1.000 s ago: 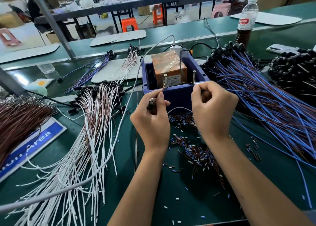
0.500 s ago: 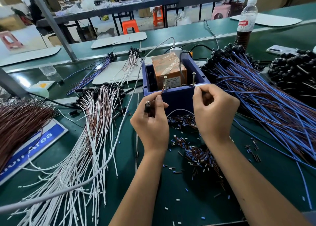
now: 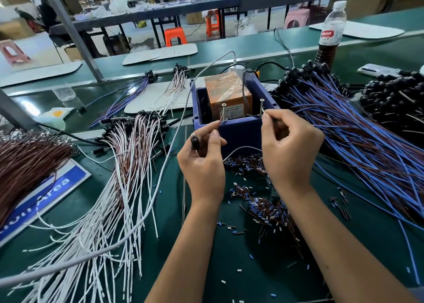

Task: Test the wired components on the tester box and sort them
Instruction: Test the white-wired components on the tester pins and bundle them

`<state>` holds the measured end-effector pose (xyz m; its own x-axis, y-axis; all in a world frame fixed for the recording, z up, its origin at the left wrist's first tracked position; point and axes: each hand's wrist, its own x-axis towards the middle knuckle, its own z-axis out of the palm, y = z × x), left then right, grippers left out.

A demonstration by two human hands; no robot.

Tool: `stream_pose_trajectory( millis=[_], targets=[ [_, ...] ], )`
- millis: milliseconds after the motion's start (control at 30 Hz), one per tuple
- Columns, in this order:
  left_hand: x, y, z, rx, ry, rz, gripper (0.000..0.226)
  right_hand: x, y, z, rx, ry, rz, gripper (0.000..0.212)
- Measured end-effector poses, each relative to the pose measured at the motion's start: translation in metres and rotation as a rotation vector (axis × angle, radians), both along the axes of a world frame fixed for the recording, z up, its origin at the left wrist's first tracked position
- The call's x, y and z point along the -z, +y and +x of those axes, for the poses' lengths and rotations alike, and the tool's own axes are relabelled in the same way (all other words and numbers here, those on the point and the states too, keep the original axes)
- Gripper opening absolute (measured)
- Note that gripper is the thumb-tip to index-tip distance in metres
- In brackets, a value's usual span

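my left hand [image 3: 202, 165] pinches one lead toward the left screw [image 3: 223, 112] – my right hand [image 3: 289, 146] pinches the other, its tip at the right screw [image 3: 261, 107] on the tester box [image 3: 241, 132].

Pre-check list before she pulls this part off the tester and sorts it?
1. Left hand grips the component's black head: ok.
2. Brown lead tip on the left screw: ok, appears to touch.
3. Right hand pinches the other lead against the right screw: ok.
4. Test result showing on the tester box: cannot tell, no indicator visible.
5. Which pile it belongs to, white-wire pile or blue-wire pile: cannot tell.
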<state>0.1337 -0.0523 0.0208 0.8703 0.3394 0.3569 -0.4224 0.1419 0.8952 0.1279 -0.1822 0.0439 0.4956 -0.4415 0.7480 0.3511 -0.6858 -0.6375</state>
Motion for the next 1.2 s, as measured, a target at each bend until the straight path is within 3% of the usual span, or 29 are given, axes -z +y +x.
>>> stream_pose_trajectory(
  millis=[1200],
  targets=[
    [0.000,0.000,0.001,0.018,0.044,-0.027,0.016,0.000,-0.011,0.006,0.005,0.007,-0.020,0.016]
  ],
)
